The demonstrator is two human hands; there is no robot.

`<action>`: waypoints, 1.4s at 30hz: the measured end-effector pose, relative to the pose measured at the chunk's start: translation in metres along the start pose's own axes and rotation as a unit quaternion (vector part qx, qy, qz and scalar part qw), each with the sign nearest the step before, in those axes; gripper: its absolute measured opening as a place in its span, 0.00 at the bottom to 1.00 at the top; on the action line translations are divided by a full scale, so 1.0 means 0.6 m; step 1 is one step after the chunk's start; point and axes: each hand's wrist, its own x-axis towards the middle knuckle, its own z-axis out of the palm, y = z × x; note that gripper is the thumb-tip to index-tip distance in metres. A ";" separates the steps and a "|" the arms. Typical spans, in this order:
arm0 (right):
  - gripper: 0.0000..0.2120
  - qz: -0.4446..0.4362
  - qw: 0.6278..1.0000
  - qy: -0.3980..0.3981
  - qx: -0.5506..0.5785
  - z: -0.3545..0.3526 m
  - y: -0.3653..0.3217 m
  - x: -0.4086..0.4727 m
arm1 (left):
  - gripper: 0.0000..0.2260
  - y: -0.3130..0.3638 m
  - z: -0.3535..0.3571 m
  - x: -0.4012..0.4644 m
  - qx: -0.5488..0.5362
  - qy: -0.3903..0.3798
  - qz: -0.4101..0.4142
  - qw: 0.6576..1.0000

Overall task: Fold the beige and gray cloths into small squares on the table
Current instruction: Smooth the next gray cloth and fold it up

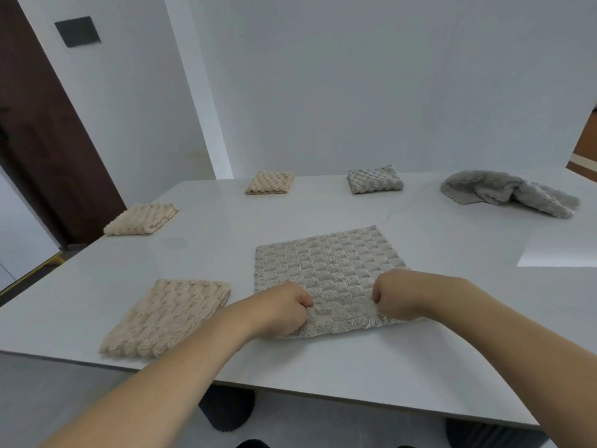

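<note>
A gray textured cloth (326, 263) lies spread flat in the middle of the white table (200, 253). My left hand (281, 310) grips its near edge on the left side. My right hand (399, 295) grips the same near edge on the right, and the fabric bunches slightly between the two fists. A folded beige cloth (168, 316) rests to the left near the front edge. Two more folded beige cloths (142, 218) (269, 182) sit farther back on the left. A folded gray cloth (374, 179) lies at the back, and a crumpled gray cloth (507, 192) is heaped at the back right.
A white wall stands right behind the table's far edge. A dark door (48, 130) is at the left. The table's front edge (323, 397) runs just under my forearms, with dark rounded shapes (226, 412) below it. A bright patch of light (559, 250) falls on the right.
</note>
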 end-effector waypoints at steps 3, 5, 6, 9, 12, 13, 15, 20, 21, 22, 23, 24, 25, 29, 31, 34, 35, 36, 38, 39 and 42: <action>0.09 0.012 1.000 0.006 -0.014 0.006 -0.005 0.008 | 0.13 0.003 0.002 0.001 -0.001 0.010 -0.001 1.000; 0.08 0.018 1.000 0.014 -0.010 0.004 -0.005 0.013 | 0.13 0.004 0.002 0.001 -0.019 0.020 -0.009 1.000; 0.08 0.021 1.000 0.014 0.001 0.003 -0.003 0.016 | 0.13 0.002 0.003 0.002 -0.032 0.020 -0.009 0.999; 0.07 0.025 0.999 -0.001 0.021 0.002 0.002 0.023 | 0.10 -0.002 0.005 0.004 -0.043 0.024 -0.001 0.999; 0.08 0.024 0.999 -0.002 0.024 0.002 0.001 0.020 | 0.11 -0.003 0.007 0.001 -0.039 0.022 -0.002 0.999; 0.08 0.025 0.999 -0.001 0.025 0.000 0.000 0.018 | 0.11 -0.002 0.007 0.000 -0.040 0.016 0.001 0.999; 0.06 0.029 0.999 -0.011 0.029 -0.004 -0.001 0.013 | 0.10 0.003 0.003 -0.004 -0.032 -0.003 0.006 0.999; 0.05 0.036 0.999 -0.010 0.026 -0.005 -0.009 0.005 | 0.09 0.009 0.001 -0.016 0.011 -0.047 0.020 0.999; 0.05 0.037 0.999 0.000 0.033 -0.004 -0.010 0.005 | 0.11 0.008 0.003 -0.017 0.016 -0.042 0.023 0.999; 0.05 0.036 0.998 0.007 0.041 -0.003 -0.010 0.005 | 0.12 0.007 0.002 -0.017 0.013 -0.037 0.025 0.999; 0.06 0.034 0.998 0.011 0.049 -0.005 -0.009 0.005 | 0.13 0.005 0.001 -0.016 0.004 -0.033 0.027 0.999; 0.07 0.029 0.998 0.013 0.058 -0.009 -0.007 0.005 | 0.14 0.002 -0.004 -0.014 -0.004 -0.027 0.029 0.999; 0.08 0.024 0.997 0.012 0.070 -0.015 -0.004 0.006 | 0.15 -0.001 -0.011 -0.010 -0.007 -0.017 0.028 0.999; 0.12 0.005 0.988 0.017 0.152 -0.048 0.015 0.016 | 0.13 -0.015 -0.040 0.012 -0.041 0.038 0.018 0.998; 0.13 -0.005 0.987 0.039 0.154 -0.062 0.021 0.027 | 0.12 -0.017 -0.048 0.021 -0.033 0.051 0.016 0.998; 0.12 -0.009 0.990 0.076 0.121 -0.075 0.022 0.051 | 0.12 -0.018 -0.059 0.039 0.019 0.083 0.013 0.996; 0.12 -0.010 0.991 0.092 0.095 -0.079 0.023 0.060 | 0.12 -0.020 -0.064 0.048 0.032 0.100 0.013 0.994; 0.11 -0.013 0.991 0.110 0.070 -0.083 0.024 0.070 | 0.13 -0.024 -0.070 0.057 0.042 0.117 0.014 0.992; 0.09 -0.021 0.989 0.141 0.042 -0.092 0.030 0.093 | 0.13 -0.032 -0.084 0.078 0.059 0.152 0.013 0.987; 0.08 -0.023 0.987 0.154 0.031 -0.096 0.033 0.106 | 0.13 -0.036 -0.090 0.088 0.063 0.164 0.012 0.984; 0.10 -0.026 0.981 0.192 -0.016 -0.107 0.041 0.144 | 0.13 -0.051 -0.101 0.120 0.069 0.187 0.003 0.980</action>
